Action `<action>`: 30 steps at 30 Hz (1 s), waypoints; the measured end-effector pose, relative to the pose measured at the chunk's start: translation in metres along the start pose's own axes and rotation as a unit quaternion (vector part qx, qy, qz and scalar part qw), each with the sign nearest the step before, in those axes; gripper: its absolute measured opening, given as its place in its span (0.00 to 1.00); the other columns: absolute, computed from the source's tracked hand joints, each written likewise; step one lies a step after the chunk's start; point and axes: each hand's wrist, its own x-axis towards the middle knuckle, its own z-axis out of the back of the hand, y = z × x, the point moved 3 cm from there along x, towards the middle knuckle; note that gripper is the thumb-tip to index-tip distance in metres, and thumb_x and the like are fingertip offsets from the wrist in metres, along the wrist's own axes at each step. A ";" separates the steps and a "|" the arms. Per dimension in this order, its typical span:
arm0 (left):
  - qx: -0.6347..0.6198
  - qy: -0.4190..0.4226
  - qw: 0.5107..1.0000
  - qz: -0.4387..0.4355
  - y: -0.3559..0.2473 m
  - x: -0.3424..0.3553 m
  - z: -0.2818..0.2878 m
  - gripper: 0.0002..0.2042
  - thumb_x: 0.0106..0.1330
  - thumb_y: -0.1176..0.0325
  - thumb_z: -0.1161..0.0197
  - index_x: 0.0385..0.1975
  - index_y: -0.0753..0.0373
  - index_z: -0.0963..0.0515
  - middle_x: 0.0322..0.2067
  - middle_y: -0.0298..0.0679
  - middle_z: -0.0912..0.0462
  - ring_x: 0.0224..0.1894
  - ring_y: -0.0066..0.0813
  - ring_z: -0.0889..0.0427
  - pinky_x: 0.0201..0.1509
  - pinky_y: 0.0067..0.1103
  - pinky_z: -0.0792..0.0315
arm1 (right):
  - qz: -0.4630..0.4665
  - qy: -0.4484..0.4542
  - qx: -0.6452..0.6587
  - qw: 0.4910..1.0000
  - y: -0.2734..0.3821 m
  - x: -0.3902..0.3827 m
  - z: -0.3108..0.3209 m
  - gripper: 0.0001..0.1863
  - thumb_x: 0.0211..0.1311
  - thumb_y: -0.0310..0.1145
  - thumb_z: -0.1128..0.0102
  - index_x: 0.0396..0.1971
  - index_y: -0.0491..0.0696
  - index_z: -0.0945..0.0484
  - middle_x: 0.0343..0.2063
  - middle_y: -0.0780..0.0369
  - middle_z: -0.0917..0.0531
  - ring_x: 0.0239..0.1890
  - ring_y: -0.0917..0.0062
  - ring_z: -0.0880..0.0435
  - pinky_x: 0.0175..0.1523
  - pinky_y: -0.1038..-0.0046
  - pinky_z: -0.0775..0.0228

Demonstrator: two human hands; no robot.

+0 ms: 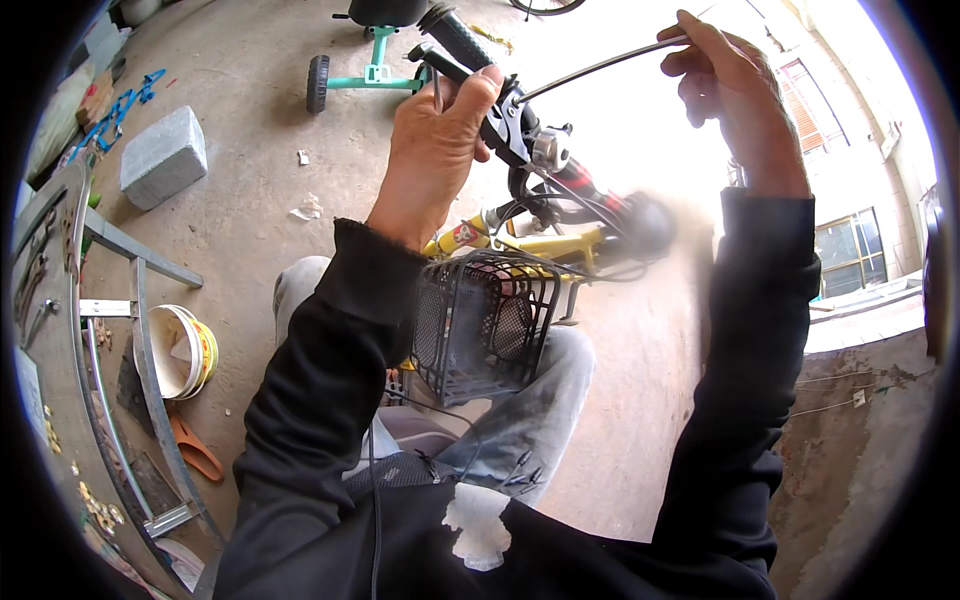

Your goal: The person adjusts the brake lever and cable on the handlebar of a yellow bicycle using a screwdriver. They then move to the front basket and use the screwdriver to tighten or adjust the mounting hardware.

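My left hand (432,155) is closed around the black brake lever (440,62) on a small yellow bicycle's handlebar, its thumb beside the lever's bracket. My right hand (730,95), raised at the upper right, pinches the end of a thin, dark, slightly bent rod or cable (605,70). Its other end meets the brake lever bracket (508,125). Whether it is a stiff tool or a brake cable, I cannot tell. Beyond the lever is the ribbed black handlebar grip (455,38). A silver bell (550,150) sits nearer the handlebar's middle.
A black basket (480,335) stands between my knees, by the yellow frame (570,245). Left are a grey block (165,158), a white bucket (170,350) and a metal-framed bench (140,330). A turquoise wheeled frame (375,75) stands ahead; a low wall (860,430) is at right.
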 end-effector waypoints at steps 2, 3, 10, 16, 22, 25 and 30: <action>0.000 0.000 1.000 -0.001 0.001 0.000 0.000 0.13 0.61 0.57 0.40 0.25 0.61 0.26 0.19 0.27 0.29 0.20 0.12 0.34 0.23 0.13 0.37 | 0.005 0.056 0.010 0.998 -0.006 0.009 0.009 0.17 0.64 0.44 0.50 0.33 0.46 0.22 0.21 0.69 0.25 0.16 0.91 0.35 0.20 0.86 0.45; 0.002 0.001 1.000 -0.001 0.001 0.000 -0.001 0.13 0.61 0.57 0.40 0.24 0.61 0.26 0.19 0.27 0.30 0.19 0.12 0.34 0.23 0.13 0.38 | 0.006 0.083 0.014 0.996 -0.008 0.013 0.016 0.16 0.63 0.44 0.48 0.35 0.45 0.21 0.23 0.69 0.23 0.17 0.92 0.33 0.20 0.88 0.44; 0.003 0.009 1.000 -0.021 0.004 0.004 -0.001 0.14 0.61 0.56 0.40 0.23 0.61 0.26 0.18 0.26 0.31 0.18 0.12 0.35 0.22 0.13 0.38 | 0.016 0.126 0.078 0.989 -0.005 0.018 0.023 0.11 0.63 0.36 0.48 0.39 0.45 0.22 0.26 0.65 0.21 0.23 0.89 0.27 0.22 0.88 0.40; 0.021 0.015 0.999 -0.023 0.001 0.002 0.001 0.14 0.61 0.56 0.40 0.28 0.62 0.23 0.17 0.25 0.32 0.18 0.12 0.35 0.22 0.13 0.38 | 0.039 0.143 -0.071 0.986 0.034 0.011 0.021 0.13 0.60 0.32 0.45 0.36 0.36 0.25 0.23 0.58 0.20 0.19 0.80 0.22 0.25 0.80 0.28; 0.023 0.024 0.999 -0.017 0.002 0.002 0.002 0.15 0.60 0.56 0.39 0.31 0.64 0.22 0.18 0.26 0.31 0.18 0.12 0.34 0.22 0.13 0.37 | 0.063 0.143 -0.111 0.981 0.043 0.008 0.022 0.12 0.59 0.26 0.45 0.41 0.36 0.25 0.26 0.58 0.18 0.22 0.80 0.21 0.29 0.80 0.27; 0.024 0.021 0.999 -0.015 0.001 0.001 0.004 0.15 0.60 0.55 0.39 0.30 0.63 0.22 0.18 0.26 0.30 0.18 0.12 0.34 0.22 0.13 0.37 | 0.047 0.135 -0.146 0.979 0.053 -0.002 0.018 0.13 0.58 0.24 0.44 0.43 0.38 0.25 0.29 0.59 0.18 0.27 0.79 0.19 0.32 0.80 0.25; 0.017 0.028 0.999 -0.008 -0.001 -0.002 0.000 0.15 0.59 0.53 0.38 0.26 0.61 0.24 0.18 0.27 0.30 0.18 0.13 0.34 0.22 0.14 0.37 | 0.235 0.164 -0.205 0.936 0.032 -0.005 0.028 0.16 0.63 0.31 0.49 0.51 0.48 0.26 0.37 0.61 0.18 0.40 0.78 0.19 0.41 0.78 0.25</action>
